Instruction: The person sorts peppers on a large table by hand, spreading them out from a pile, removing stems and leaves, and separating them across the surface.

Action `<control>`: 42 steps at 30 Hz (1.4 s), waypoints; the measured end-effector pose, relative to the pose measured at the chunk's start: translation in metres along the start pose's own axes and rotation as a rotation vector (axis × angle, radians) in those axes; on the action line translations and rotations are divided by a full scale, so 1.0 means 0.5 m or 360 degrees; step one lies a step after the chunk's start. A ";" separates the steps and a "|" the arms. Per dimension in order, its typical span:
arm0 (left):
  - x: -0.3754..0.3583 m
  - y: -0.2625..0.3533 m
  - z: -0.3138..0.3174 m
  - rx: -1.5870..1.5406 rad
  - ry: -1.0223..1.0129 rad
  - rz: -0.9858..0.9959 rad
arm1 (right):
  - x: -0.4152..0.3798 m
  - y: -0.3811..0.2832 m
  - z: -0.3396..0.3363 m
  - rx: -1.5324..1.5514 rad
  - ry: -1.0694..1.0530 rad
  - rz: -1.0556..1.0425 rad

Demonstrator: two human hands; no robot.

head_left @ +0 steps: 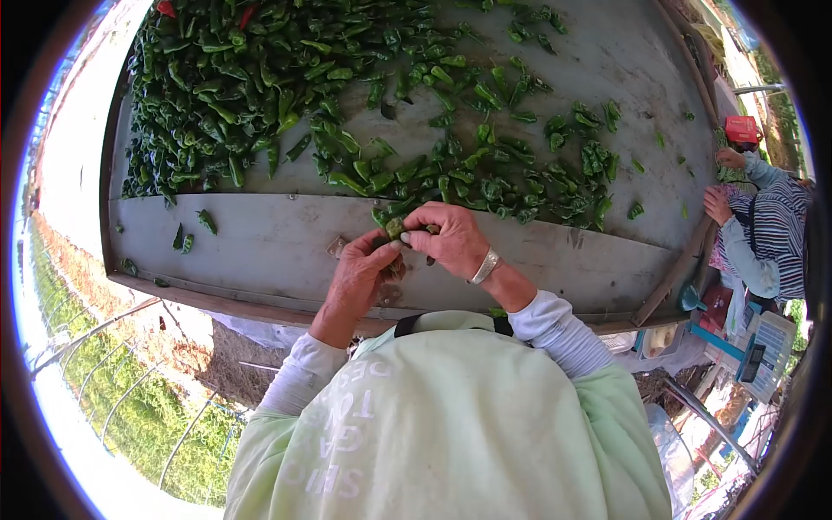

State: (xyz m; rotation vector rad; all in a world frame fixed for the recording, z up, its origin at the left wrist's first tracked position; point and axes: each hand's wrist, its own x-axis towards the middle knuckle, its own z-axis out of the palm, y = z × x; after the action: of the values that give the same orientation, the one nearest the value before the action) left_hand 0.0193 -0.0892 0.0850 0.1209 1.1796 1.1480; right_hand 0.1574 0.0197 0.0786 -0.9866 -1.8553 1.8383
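Both of my hands meet over the near metal strip of the sorting table [251, 234]. A small green pepper [395, 229] is pinched between their fingertips. My left hand [360, 273] is closed, with its thumb against the pepper; something brownish shows below its fingers, too small to name. My right hand [452, 243], wearing a silver bracelet, is closed too, and its thumb and fingers press on the same pepper. Dark bits stick out under the right fingers, partly hidden. Just beyond lie loose green peppers [425, 171] on the tabletop.
A large heap of green peppers [225, 87] covers the far left, with a few red ones in it. A wooden edge [680, 269] borders the right side. Beyond it stands another person [767, 230], hands at the table, near a red box [741, 129] and a scale [754, 362].
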 end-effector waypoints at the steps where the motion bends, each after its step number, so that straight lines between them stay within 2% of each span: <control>1: -0.016 -0.003 -0.026 -0.0061 0.0066 0.0088 | 0.002 0.004 0.033 -0.0035 -0.0029 -0.0138; 5: -0.136 -0.007 -0.191 -0.0457 0.0191 0.0369 | 0.005 0.007 0.083 0.0077 -0.0195 -0.0093; 6: -0.188 -0.001 -0.245 -0.0562 0.0214 0.0426 | 0.006 0.022 0.085 -0.0080 -0.0216 -0.0151; 7: -0.243 -0.007 -0.298 -0.0632 0.0382 0.0543 | 0.010 0.037 0.086 -0.0238 -0.0236 -0.0213; 8: -0.301 -0.036 -0.392 -0.0766 0.0447 0.0668 | 0.017 0.053 0.087 -0.0233 -0.0254 -0.0214; 9: -0.361 -0.054 -0.459 -0.0922 0.0671 0.0741 | 0.026 0.070 0.085 -0.0129 -0.0328 0.0008; 10: -0.414 -0.053 -0.479 -0.0854 0.0991 0.0721 | 0.033 0.080 0.078 -0.0027 -0.0395 0.0234; 11: -0.459 -0.078 -0.528 -0.0811 0.1331 0.0626 | 0.040 0.082 0.063 -0.0026 -0.0407 0.0238; 12: -0.512 -0.152 -0.643 -0.0707 0.1419 0.0545 | 0.049 0.079 0.042 0.0342 -0.0521 0.0444; 13: -0.535 -0.190 -0.674 -0.0708 0.1416 0.0552 | 0.055 0.079 0.020 0.0709 -0.0621 0.0641; 14: -0.542 -0.213 -0.696 -0.0813 0.1659 0.0436 | 0.057 0.092 -0.003 0.0829 -0.0616 0.0643; 15: -0.540 -0.227 -0.704 -0.0920 0.1903 0.0304 | 0.058 0.095 -0.033 0.0699 -0.0494 0.0695; 16: -0.529 -0.236 -0.693 -0.0927 0.1900 0.0291 | 0.052 0.099 -0.064 0.0568 -0.0377 0.0758; 18: -0.486 -0.261 -0.660 -0.0825 0.1630 0.0313 | 0.031 0.114 -0.139 0.0849 -0.0357 0.0810; 22: -0.399 -0.258 -0.605 -0.0853 0.1499 0.0281 | -0.011 0.160 -0.279 0.0107 0.0047 0.0735; 24: -0.375 -0.245 -0.585 -0.0818 0.1458 0.0187 | -0.028 0.187 -0.345 0.0259 0.0348 0.0743; 26: -0.369 -0.237 -0.582 -0.0816 0.1463 0.0184 | -0.037 0.188 -0.397 -0.0133 0.0750 0.0765; 27: -0.358 -0.233 -0.581 -0.0806 0.1459 0.0171 | -0.038 0.213 -0.429 -0.0141 0.0770 0.0768; 29: -0.357 -0.238 -0.602 -0.0751 0.1400 0.0187 | -0.026 0.277 -0.487 -0.0093 0.1126 0.0526; 30: -0.357 -0.242 -0.610 -0.0695 0.1371 0.0214 | -0.014 0.196 -0.447 -0.0220 0.1191 0.0533; 33: -0.353 -0.225 -0.600 -0.0654 0.1427 0.0161 | 0.059 0.111 -0.383 -0.0665 0.0961 0.0444; 34: -0.350 -0.222 -0.602 -0.0652 0.1428 0.0162 | 0.089 0.102 -0.371 -0.0904 0.0869 0.0478; 35: -0.348 -0.219 -0.605 -0.0603 0.1418 0.0123 | 0.119 0.110 -0.365 -0.0898 0.0862 0.0477; 37: -0.351 -0.209 -0.605 -0.0553 0.1445 0.0101 | 0.173 0.129 -0.334 -0.1377 0.0768 0.0269; 38: -0.345 -0.207 -0.599 -0.0533 0.1608 0.0141 | 0.190 0.128 -0.318 -0.1354 0.0745 0.0246; 39: -0.345 -0.204 -0.593 -0.0516 0.1766 0.0177 | 0.205 0.116 -0.305 -0.1554 0.0691 0.0248; 40: -0.356 -0.199 -0.586 -0.0525 0.1789 0.0190 | 0.216 0.108 -0.295 -0.1761 0.0638 0.0252; 42: -0.380 -0.184 -0.572 0.0135 0.2050 0.0086 | 0.234 0.124 -0.286 -0.1763 0.0609 0.0275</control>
State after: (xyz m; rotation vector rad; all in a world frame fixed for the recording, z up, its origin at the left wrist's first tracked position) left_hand -0.1273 -0.4077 0.0273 -0.6213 2.3486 1.2131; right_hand 0.1873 0.1984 0.0064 -1.6971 -2.5369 0.4562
